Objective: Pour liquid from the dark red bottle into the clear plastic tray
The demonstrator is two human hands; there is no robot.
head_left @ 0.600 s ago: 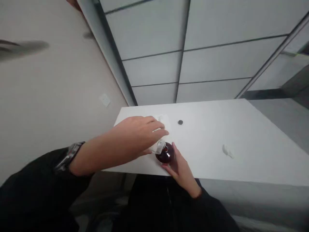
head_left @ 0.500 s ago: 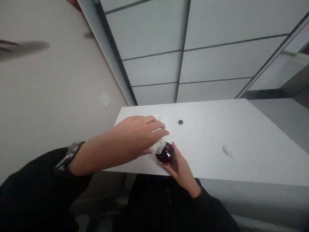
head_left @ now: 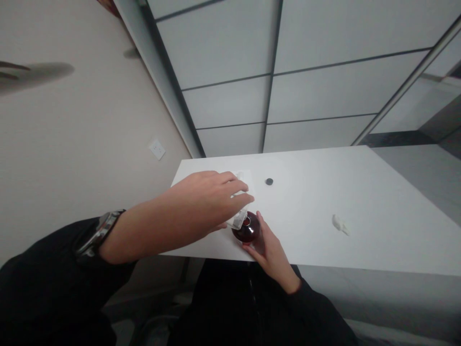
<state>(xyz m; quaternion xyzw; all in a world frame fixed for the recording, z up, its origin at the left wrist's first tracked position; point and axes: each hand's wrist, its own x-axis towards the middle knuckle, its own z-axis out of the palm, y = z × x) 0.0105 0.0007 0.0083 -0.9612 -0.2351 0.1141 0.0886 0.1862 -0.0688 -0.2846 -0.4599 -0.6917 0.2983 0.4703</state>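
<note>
Shifted slightly since the earlier frame: left hand (head_left: 212, 194), fingertips a touch further right, with a clear container (head_left: 237, 220) that appears slightly turned.
Left fingers curl over the container, thumb beneath, seemingly gripping it; the hand hides most of its body. Right hand (head_left: 272, 253): fingers wrapped around the side of a dark red round vessel (head_left: 248, 233), near the front edge of the white table (head_left: 306, 202). Container end slanted, at the vessel's opening; contact cannot be told. Handling, as judged: vessel best held firm, container lip centred over the opening, tilt changed gradually. Unchanged from the earlier frame: right-hand grip, small dark disc (head_left: 269, 181) beyond the hands, white scrap (head_left: 340, 224) to the right.
</note>
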